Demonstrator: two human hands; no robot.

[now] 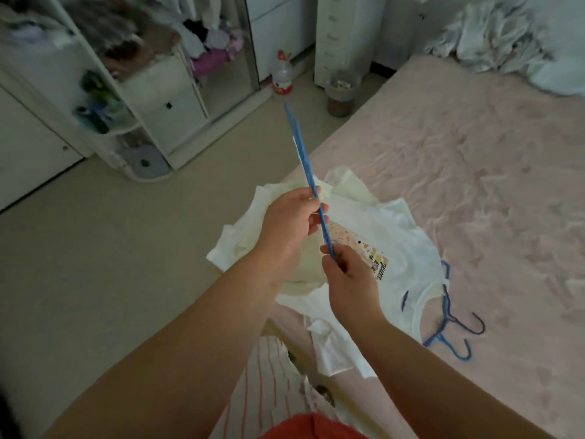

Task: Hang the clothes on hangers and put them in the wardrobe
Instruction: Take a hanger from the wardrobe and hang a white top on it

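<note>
Beige floor (126, 248) fills the left of the view, with a bed under a pink sheet (474, 185) on the right. An open white wardrobe (164, 99) stands at upper left, its shelves crowded with blurred clothing, with a purple garment (210, 60) lying low inside. On the floor past the wardrobe stand a clear plastic bottle with a red label (282, 74) and a small waste bin (341, 94); both sit at the far end of the floor strip between bed and wardrobe. A rumpled white blanket (506, 42) lies at the bed's far end. At the near corner of the bed sits a pile of pale clothes (285, 201), topped by a white T-shirt with a coloured print (402, 248). Two more hangers, blue and dark blue (456, 331), lie on the sheet just beside the T-shirt's neck, partly under it. Above the pile, a blue hanger (300, 153) is held edge-on, pointing up and away toward the wardrobe. The left hand (288, 220) grips it midway, fingers curled round the frame. The right hand (348, 274) pinches its lower end between thumb and fingers. Striped fabric and an orange garment (310, 427) appear at the bottom edge.
</note>
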